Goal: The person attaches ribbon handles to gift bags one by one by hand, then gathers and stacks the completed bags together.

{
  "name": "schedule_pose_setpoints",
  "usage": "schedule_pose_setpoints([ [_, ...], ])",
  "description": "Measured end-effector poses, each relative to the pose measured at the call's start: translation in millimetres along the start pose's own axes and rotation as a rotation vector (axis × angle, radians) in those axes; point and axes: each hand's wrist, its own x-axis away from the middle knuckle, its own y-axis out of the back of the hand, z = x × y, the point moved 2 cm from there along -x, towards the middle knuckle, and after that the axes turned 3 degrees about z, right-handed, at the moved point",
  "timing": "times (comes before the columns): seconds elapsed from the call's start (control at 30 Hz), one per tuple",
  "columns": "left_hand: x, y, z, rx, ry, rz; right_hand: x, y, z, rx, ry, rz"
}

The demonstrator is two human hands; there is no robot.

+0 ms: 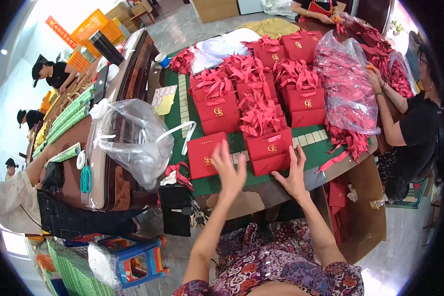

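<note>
My left hand (pixel 229 175) is raised with its fingers apart, over the right edge of a red paper gift bag (pixel 200 157). Whether it touches that bag I cannot tell. My right hand (pixel 295 183) has its thumb and fingers spread at the lower right corner of another red gift bag (pixel 262 159) with a gold emblem and red ribbon handles. This bag stands at the front of a row. Behind it are several more red gift bags (pixel 217 116), ribbons heaped on top, on a green mat (pixel 212 185).
A clear plastic bag (pixel 133 143) lies left, near teal scissors (pixel 86 178). Keys (pixel 198 217) and a black pouch (pixel 175 197) hang at the front edge. A large bag of red ribbons (pixel 348 81) stands right, beside a co-worker (pixel 414 118). A cardboard box (pixel 367 212) sits below.
</note>
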Motion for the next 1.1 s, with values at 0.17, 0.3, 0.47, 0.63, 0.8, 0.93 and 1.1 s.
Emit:
schedule_pose_setpoints([
  [0.17, -56.6, 36.7, 79.1, -0.365, -0.009, 0.050, 11.1, 10.0, 11.5, -0.023, -0.057, -0.088],
  [0.3, -64.8, 42.1, 120.3, -0.610, -0.031, 0.269, 33.1, 15.2, 22.5, 0.033, -0.002, -0.167],
  [0.47, -52.8, 52.0, 111.4, -0.499, -0.104, 0.168, 47.8, -4.2, 44.3, -0.069, 0.089, -0.098],
  [0.63, -39.1, 72.0, 65.6, -0.434, -0.151, 0.156, 41.6, -16.0, 59.2, -0.112, 0.132, -0.077],
  [0.8, -8.5, 90.0, 51.8, -0.246, -0.024, 0.201, 22.9, 38.6, 26.2, 0.150, 0.018, -0.350],
  [0.93, 13.6, 93.6, 39.9, -0.105, 0.097, 0.329, 27.0, 76.7, -38.8, 0.558, -0.148, -0.354],
  [1.1, 29.4, 63.0, 13.5, 0.117, -0.026, 0.285, 42.8, 90.0, -62.4, 0.567, -0.198, -0.132],
])
